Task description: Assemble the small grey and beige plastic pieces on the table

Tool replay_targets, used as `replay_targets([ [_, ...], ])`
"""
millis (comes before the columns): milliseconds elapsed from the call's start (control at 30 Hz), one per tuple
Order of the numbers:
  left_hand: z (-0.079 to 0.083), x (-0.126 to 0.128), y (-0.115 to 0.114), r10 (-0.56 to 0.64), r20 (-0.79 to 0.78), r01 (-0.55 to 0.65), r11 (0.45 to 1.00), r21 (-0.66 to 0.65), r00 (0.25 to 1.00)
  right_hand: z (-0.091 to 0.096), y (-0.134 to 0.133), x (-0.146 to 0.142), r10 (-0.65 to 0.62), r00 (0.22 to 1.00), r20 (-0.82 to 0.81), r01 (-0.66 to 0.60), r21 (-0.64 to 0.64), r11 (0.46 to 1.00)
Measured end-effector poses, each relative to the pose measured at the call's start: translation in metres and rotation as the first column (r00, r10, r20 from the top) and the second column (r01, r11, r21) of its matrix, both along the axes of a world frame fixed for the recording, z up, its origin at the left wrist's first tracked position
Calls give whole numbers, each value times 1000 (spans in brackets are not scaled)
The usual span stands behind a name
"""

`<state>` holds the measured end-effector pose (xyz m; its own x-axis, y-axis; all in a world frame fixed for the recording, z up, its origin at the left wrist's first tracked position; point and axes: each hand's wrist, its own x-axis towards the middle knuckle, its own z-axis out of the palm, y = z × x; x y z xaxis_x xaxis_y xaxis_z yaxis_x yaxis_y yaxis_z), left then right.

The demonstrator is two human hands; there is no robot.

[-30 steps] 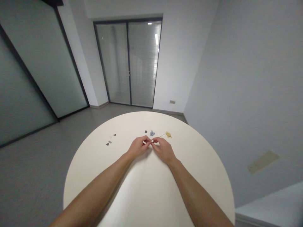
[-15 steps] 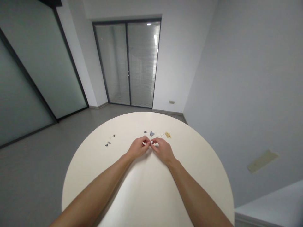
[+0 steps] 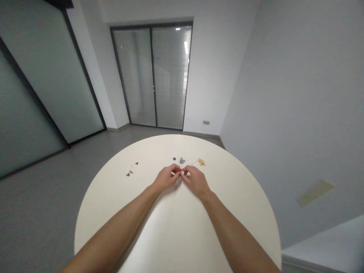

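My left hand (image 3: 166,177) and my right hand (image 3: 195,181) meet at the middle of a round cream table (image 3: 176,148), fingertips pinched together on a small white plastic piece (image 3: 178,173), mostly hidden by the fingers. Just beyond my right hand lie a grey plastic piece (image 3: 182,160), a tiny dark piece (image 3: 174,159), small white pieces (image 3: 193,162) and a tan cluster (image 3: 201,162). Further left, beyond my left hand, several small dark and pale pieces (image 3: 129,173) lie apart.
The table's curved edge surrounds my forearms, with a grey floor beyond it. A glass door with blinds (image 3: 152,77) stands ahead, frosted glass panels (image 3: 48,87) line the left side, and a pale wall (image 3: 284,94) runs along the right.
My hands have barely moved and still pinch the white piece, with the fingertips slightly closer together. The view has drifted slightly. The pieces on the table stay where they were.
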<state>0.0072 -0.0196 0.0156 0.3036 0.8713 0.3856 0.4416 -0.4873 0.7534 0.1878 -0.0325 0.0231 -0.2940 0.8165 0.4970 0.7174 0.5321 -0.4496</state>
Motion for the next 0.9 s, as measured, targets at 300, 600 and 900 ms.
replay_targets([
  [300, 1, 1, -1, 5, 14, -5, 1000, -2, 1000, -1, 0, 0, 13, 999, -38, -14, -25, 1000],
  [600, 1, 1, -1, 33, 1, -33, 999, 34, 999, -3, 0, 1, 35, 999, -16, -35, 4, 999],
  [900, 2, 1, -1, 29, 4, -29, 998, 48, 1000, 0, -1, 3, 30, 999, 37, -29, -7, 1000],
])
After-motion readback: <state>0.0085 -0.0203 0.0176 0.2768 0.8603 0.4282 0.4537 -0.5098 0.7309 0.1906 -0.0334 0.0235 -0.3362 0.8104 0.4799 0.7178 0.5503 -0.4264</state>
